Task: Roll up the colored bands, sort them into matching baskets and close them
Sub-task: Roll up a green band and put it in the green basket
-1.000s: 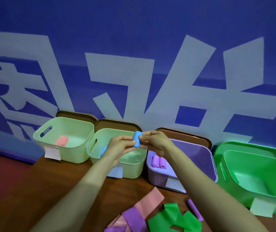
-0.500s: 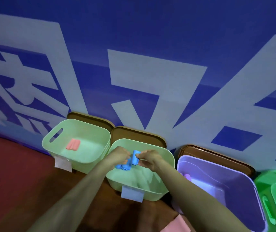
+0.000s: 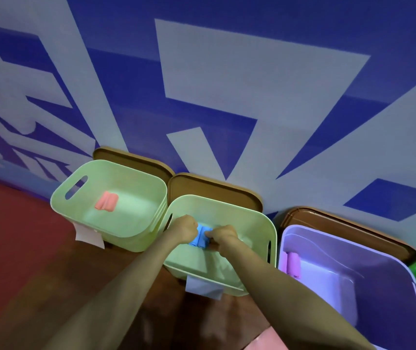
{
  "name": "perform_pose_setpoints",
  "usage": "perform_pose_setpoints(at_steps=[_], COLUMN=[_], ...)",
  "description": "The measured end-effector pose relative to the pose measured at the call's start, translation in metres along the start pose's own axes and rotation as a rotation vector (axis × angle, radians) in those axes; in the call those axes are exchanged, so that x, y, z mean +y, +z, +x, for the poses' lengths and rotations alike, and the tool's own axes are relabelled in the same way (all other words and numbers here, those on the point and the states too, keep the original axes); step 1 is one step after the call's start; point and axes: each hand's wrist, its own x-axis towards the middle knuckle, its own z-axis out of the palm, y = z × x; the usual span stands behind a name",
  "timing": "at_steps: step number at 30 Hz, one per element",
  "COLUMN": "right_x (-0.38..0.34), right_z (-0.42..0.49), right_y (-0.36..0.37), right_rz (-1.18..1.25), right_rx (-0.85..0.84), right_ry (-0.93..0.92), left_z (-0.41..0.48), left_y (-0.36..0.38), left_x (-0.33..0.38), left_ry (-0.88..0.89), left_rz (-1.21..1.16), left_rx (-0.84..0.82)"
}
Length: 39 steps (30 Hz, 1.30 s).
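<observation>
Blue rolled bands [image 3: 200, 236] sit inside the middle pale-green basket [image 3: 265, 224], left hand [image 3: 186, 228] and right hand [image 3: 221, 236] both pinching them from either side, pretty snug.

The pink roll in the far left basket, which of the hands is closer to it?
Left. The left hand is inside the neighbouring middle basket, nearest the pink roll. The right hand is beside it, farther right, with the blue rolls between them.

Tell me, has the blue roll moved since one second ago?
Yes. The blue roll was held above the rim of the middle basket; now both hands have lowered it inside that basket.
</observation>
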Motion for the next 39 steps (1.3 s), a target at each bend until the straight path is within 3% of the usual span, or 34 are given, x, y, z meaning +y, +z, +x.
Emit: perform_pose_setpoints(at_steps=[11, 26, 33, 39], right_x=[0.002, 0.001, -0.015, -0.027], right_z=[0.004, -0.003, -0.044, -0.123], right_y=[-0.006, -0.011, -0.040, -0.081], right_rz=[-0.040, 0.132, 0.222, 0.303], right_rx=[0.037, -0.021, -0.045, -0.126], right_ry=[0.047, 0.078, -0.015, -0.251], left_z=[0.001, -0.008, -0.036, -0.099], left_y=[0.002, -0.008, -0.020, -0.031], left_x=[-0.001, 0.001, 0.016, 0.050], left_ry=[0.011, -0.027, 0.019, 0.136], left_rz=[-0.101, -0.200, -0.270, -0.488], left_rx=[0.010, 0.095, 0.090, 0.145])
